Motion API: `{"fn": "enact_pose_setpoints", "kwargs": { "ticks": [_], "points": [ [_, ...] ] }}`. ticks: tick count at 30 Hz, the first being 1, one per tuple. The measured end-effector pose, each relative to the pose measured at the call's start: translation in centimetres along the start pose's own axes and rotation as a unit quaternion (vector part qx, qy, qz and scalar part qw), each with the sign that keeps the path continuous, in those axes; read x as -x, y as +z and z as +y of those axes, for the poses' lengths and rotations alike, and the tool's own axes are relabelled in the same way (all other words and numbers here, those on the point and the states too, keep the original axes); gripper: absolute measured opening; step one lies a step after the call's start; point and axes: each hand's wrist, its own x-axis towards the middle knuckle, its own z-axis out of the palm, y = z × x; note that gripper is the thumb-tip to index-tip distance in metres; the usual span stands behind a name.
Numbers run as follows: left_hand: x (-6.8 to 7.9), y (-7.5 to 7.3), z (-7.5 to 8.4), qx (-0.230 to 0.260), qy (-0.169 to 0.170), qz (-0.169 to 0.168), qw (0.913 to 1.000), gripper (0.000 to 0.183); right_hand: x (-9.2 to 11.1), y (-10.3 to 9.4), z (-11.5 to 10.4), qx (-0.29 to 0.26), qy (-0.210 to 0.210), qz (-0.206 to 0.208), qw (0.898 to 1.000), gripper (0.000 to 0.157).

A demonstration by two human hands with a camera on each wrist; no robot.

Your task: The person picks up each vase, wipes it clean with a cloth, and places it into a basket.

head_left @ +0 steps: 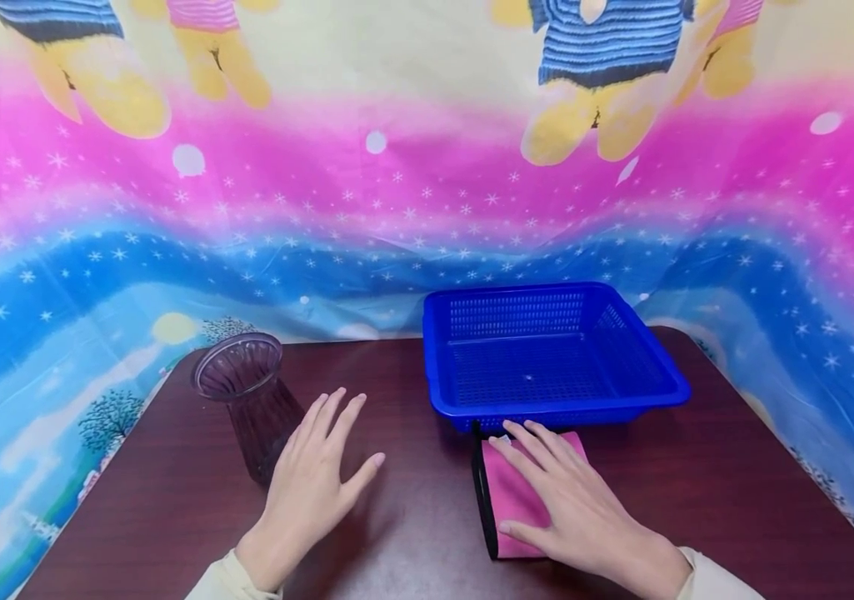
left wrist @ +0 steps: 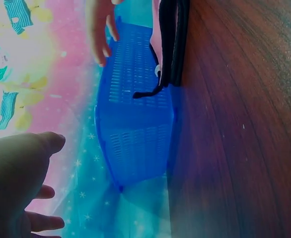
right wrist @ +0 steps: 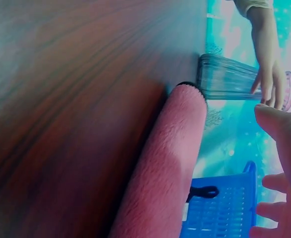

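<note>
My left hand is held above the table with fingers spread and holds nothing. Just beyond it, on the left, stands a purple-tinted clear vase with a flared, ribbed mouth; the hand hides part of its lower side. Over a pink, fuzzy, flat item with a black edge hovers my right hand, its fingers loosely spread. The right wrist view shows a gap between that hand and the pink item. A black loop sticks out at the item's far end. What kind of item it is I cannot tell.
A blue plastic basket with perforated walls stands at the back right of the dark wooden table, just behind the pink item. A printed cloth with snowflakes and cartoon figures hangs around the back and sides.
</note>
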Motion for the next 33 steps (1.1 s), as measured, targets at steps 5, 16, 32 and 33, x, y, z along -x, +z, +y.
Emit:
{"fn": "enact_pose_setpoints", "kwargs": {
  "ticks": [5, 16, 32, 33],
  "points": [
    [0.4, -0.7, -0.3, 0.010, 0.001, 0.007, 0.9999, 0.075, 0.4, 0.1, 0.7, 0.007, -0.001, -0.019, 1.000, 0.094],
    [0.9, -1.5, -1.0, 0.018, 0.010, 0.041, 0.9989, 0.069, 0.6, 0.3, 1.8, 0.007, 0.016, -0.060, 0.998, 0.091],
    [2.2, -3.2, -3.1, 0.028, 0.006, 0.112, 0.9932, 0.060, 1.0, 0.4, 2.9, 0.029, -0.004, -0.061, 0.998, 0.087],
    [2.3, -3.3, -3.2, 0.027, 0.006, 0.116, 0.9929, 0.060, 1.1, 0.4, 3.0, 0.031, -0.006, -0.059, 0.998, 0.086]
  ]
}}
